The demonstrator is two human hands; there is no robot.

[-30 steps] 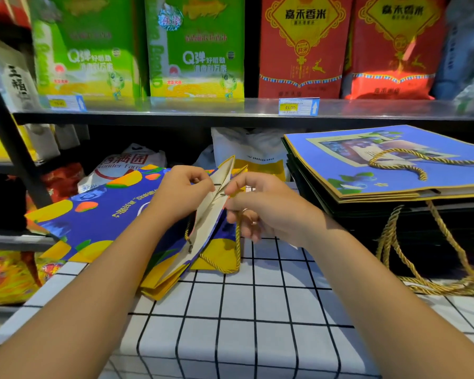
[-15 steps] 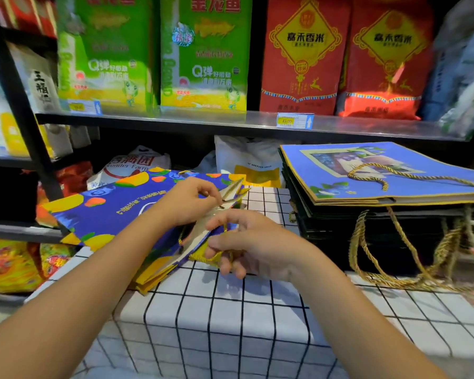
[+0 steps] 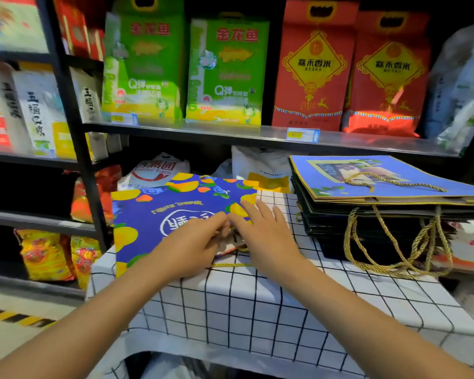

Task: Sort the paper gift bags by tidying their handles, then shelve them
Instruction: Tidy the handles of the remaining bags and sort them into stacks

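1. Counter [image 3: 257,310]: covered with a white cloth ruled in a black grid; it stands in front of a dark shelf [image 3: 230,134].
2. Blue gift bag [image 3: 162,212]: printed with yellow and orange fruit, lying flat at the counter's left edge, its left part overhanging that edge and its mouth turned toward the near edge.
3. Left hand [image 3: 192,247]: resting on the near end of the blue gift bag, fingers [image 3: 216,222] bent and bunched together at the bag's mouth; whether they pinch anything there cannot be told.
4. Right hand [image 3: 266,236]: just beside the left hand, fingers [image 3: 255,212] straight and spread, laid flat on the bag's right corner.
5. Gold cord handle [image 3: 230,265]: a short stretch shows on the cloth below the two hands, at the bag's mouth.
6. Stack of gift bags [image 3: 381,212]: lying flat at the counter's far right corner, light blue bag on top, dark ones beneath; gold cord loops [image 3: 394,247] hang from its near side onto the cloth.
7. Shelf contents: green rice packs [image 3: 225,72] and red rice packs [image 3: 312,72], standing upright above the counter.
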